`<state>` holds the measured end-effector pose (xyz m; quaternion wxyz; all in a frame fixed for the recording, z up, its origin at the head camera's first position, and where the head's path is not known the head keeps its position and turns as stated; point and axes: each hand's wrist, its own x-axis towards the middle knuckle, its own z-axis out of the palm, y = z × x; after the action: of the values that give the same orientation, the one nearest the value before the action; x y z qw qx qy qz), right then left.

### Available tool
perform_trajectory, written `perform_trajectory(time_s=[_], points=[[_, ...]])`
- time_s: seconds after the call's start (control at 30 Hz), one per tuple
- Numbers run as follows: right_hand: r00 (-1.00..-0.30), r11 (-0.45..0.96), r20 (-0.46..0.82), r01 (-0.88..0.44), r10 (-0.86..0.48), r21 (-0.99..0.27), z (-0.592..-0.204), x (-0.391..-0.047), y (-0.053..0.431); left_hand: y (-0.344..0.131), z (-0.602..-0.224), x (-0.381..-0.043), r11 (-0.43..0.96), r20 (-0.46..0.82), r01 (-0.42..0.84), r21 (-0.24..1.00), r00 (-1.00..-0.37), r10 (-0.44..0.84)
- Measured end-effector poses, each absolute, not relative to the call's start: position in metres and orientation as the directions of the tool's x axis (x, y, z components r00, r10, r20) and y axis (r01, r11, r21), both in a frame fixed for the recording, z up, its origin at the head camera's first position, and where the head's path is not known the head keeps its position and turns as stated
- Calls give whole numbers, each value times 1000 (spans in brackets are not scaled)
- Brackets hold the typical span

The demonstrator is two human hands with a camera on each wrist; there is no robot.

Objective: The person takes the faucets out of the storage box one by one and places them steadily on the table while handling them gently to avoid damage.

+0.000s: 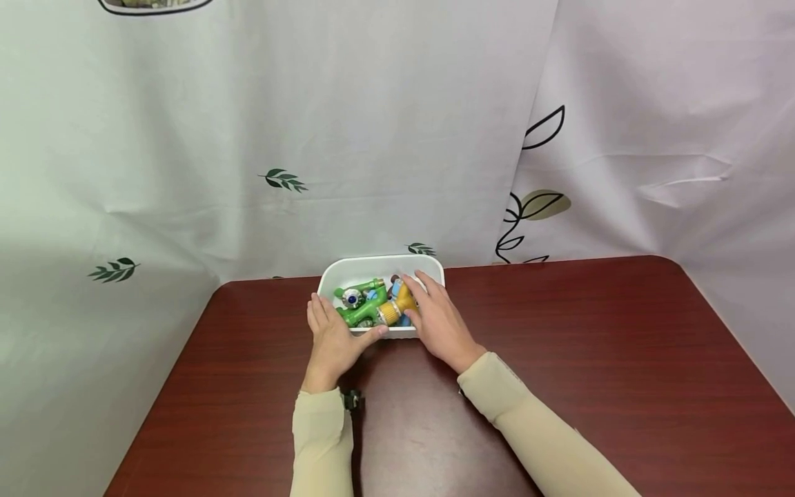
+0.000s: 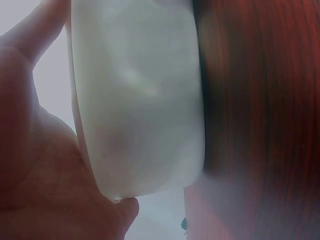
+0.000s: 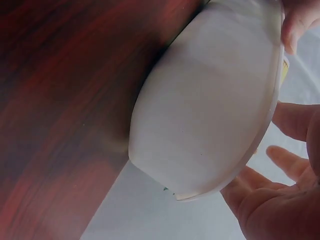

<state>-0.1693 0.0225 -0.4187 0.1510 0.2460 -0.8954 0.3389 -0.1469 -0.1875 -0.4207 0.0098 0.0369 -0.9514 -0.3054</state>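
Note:
At the table's far edge stands a white plastic bin (image 1: 354, 268) with small toy-like parts inside. My left hand (image 1: 331, 343) rests against its front left corner, fingers extended along the left end and thumb along the front rim. The left wrist view shows this hand (image 2: 45, 175) touching the bin wall (image 2: 140, 100). Over the right part of the bin reaches my right hand (image 1: 442, 323), its fingers spread around a yellow ribbed piece (image 1: 389, 313). In the right wrist view the fingers (image 3: 287, 162) appear apart above the rim; any contact with the piece is hidden.
Next to the yellow piece lie a green branched pipe piece (image 1: 366, 310), a silver round part with a blue centre (image 1: 352, 298) and light-blue bits. The reddish-brown table (image 1: 590, 345) extends to both sides. A pale leaf-print curtain (image 1: 385, 138) hangs right behind the bin.

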Motion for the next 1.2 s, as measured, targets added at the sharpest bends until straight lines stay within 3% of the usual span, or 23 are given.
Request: perform_trajectory(time_s=[0.57,1.2], points=[[-779,574,444,-627,-443,-527,-420,-176,25,-186,-420,-148,817,2,-63,573,-997,-78],[-792,595,506,-599,-341,-536,-417,-179,32,-187,-424,-148,818,20,-49,573,-997,-74]])
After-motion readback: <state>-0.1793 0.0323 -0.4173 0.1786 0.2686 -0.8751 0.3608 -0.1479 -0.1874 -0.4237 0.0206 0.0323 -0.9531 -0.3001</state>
